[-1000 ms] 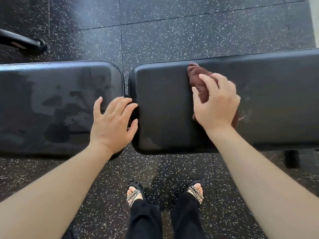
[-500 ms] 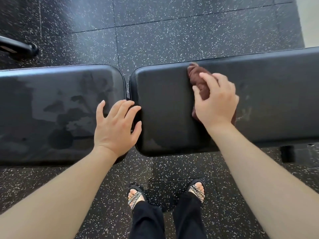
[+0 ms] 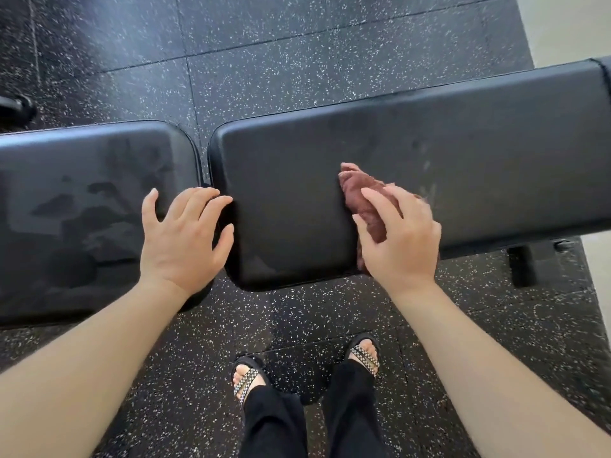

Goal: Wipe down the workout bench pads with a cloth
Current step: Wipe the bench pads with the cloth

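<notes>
A bunched maroon cloth [image 3: 362, 196] is pressed to the long black vinyl pad [image 3: 446, 150] near its front edge by the right hand [image 3: 401, 241]; the left hand [image 3: 183, 238] is laid on the shorter black pad [image 3: 82, 209]; all fingers are spread.

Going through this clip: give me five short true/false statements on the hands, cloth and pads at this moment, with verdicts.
1. The right hand lies on the cloth on the longer pad. True.
2. The left hand holds a spray bottle. False: it holds nothing and rests spread on the shorter pad.
3. The cloth is white. False: it is reddish-brown.
4. A gap separates the two pads. True.
5. The person is barefoot. False: they wear sandals.
</notes>
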`<state>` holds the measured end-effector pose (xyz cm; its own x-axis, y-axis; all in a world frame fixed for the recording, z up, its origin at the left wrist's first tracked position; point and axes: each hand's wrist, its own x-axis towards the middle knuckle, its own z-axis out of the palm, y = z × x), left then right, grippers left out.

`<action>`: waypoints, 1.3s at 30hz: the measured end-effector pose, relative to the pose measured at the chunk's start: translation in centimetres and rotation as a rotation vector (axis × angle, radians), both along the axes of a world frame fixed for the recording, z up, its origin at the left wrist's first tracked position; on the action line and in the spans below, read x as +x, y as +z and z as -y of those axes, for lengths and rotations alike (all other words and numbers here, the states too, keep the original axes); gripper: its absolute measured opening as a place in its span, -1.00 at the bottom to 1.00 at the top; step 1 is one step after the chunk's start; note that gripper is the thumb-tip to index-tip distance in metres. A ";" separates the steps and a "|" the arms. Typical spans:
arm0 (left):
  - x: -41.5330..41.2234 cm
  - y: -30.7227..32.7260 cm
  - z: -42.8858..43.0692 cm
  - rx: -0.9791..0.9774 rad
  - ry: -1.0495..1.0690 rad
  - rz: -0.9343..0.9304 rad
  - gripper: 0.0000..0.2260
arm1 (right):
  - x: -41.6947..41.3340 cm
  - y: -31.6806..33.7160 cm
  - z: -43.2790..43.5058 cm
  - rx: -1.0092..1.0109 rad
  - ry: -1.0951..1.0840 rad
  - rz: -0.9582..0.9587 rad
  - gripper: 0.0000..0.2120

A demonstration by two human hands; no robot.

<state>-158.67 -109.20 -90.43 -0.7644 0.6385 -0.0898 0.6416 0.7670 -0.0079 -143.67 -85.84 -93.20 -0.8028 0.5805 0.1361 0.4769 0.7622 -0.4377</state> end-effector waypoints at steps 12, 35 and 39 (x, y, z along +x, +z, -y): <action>0.0 -0.1 0.0 -0.020 0.010 -0.009 -0.65 | -7.3 0.5 -5.0 -0.076 -0.301 -0.007 -0.66; -0.7 2.0 6.6 0.147 -0.191 0.062 -0.67 | -0.1 -0.1 11.0 -0.037 -0.112 -0.058 -0.68; -3.7 3.9 11.8 0.111 -0.211 0.012 -0.62 | -2.7 -0.4 18.8 -0.045 0.035 -0.063 -0.68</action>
